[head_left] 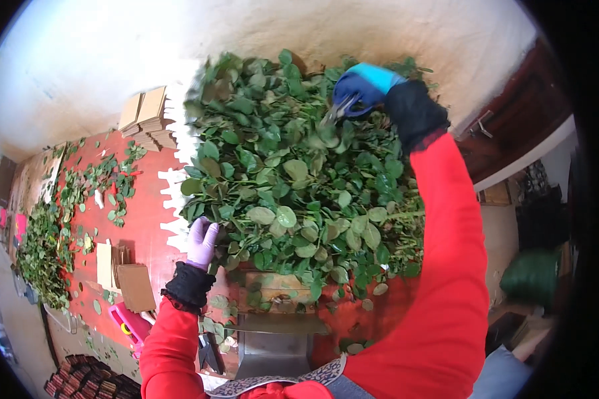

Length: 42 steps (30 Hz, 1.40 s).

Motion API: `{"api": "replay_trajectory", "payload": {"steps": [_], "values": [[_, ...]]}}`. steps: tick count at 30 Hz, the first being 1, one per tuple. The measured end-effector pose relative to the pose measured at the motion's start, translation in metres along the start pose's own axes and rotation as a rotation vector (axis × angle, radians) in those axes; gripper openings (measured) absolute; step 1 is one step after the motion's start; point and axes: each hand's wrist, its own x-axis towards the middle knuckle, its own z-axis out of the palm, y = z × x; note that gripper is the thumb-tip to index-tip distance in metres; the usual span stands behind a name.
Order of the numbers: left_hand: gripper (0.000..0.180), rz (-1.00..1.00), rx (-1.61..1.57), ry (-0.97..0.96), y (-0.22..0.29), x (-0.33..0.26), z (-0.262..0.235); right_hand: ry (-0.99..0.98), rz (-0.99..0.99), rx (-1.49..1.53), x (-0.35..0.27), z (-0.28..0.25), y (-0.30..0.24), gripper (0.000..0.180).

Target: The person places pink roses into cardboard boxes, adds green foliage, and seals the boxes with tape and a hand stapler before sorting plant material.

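A big heap of leafy green stems (293, 179) covers the middle of the red table. My right hand (373, 83), in a blue glove, is closed around a pair of scissors (339, 110) over the far right part of the heap. The metal blades point down and to the left among the leaves, and blur hides whether they touch a stem. At the heap's near left edge is my left hand (201, 245), in a lilac glove. Its thumb and a finger are apart beside the leaves, and its other fingers are partly hidden.
Cardboard pieces (143, 116) are stacked at the back left, with more cardboard (135, 286) nearer. A pink tape dispenser (128, 324) lies by my left forearm. Loose leaves (46, 246) cover the table's far left. A metal stand (273, 342) is right before me.
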Motion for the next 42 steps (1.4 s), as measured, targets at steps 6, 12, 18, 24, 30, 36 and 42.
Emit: {"api": "replay_trajectory", "payload": {"steps": [6, 12, 18, 24, 30, 36, 42], "values": [[0.022, 0.007, -0.017, -0.013, 0.015, 0.002, 0.007, 0.101, 0.601, 0.176, -0.006, 0.004, -0.029, 0.026], [0.026, -0.079, -0.036, -0.075, 0.026, 0.004, 0.007, 0.235, 0.823, 0.228, 0.04, 0.007, 0.019, 0.024], [0.032, -0.069, 0.031, -0.021, 0.023, -0.002, 0.004, -0.037, 0.369, 0.024, 0.051, 0.032, 0.009, 0.02], [0.05, 0.078, -0.249, -0.131, 0.026, -0.012, 0.007, 0.29, 0.431, 0.213, -0.004, 0.072, -0.115, 0.023], [0.05, 0.066, -0.207, -0.1, 0.038, -0.004, 0.012, 0.055, 0.503, 0.355, 0.006, 0.064, -0.167, 0.028], [0.05, -0.059, -0.259, -0.069, 0.03, -0.011, 0.004, 0.265, 0.712, 1.013, 0.0, -0.024, -0.119, 0.019], [0.045, -0.014, -0.208, -0.085, 0.018, -0.019, 0.013, 0.34, 0.917, 0.27, 0.027, 0.006, 0.023, 0.03]]}}
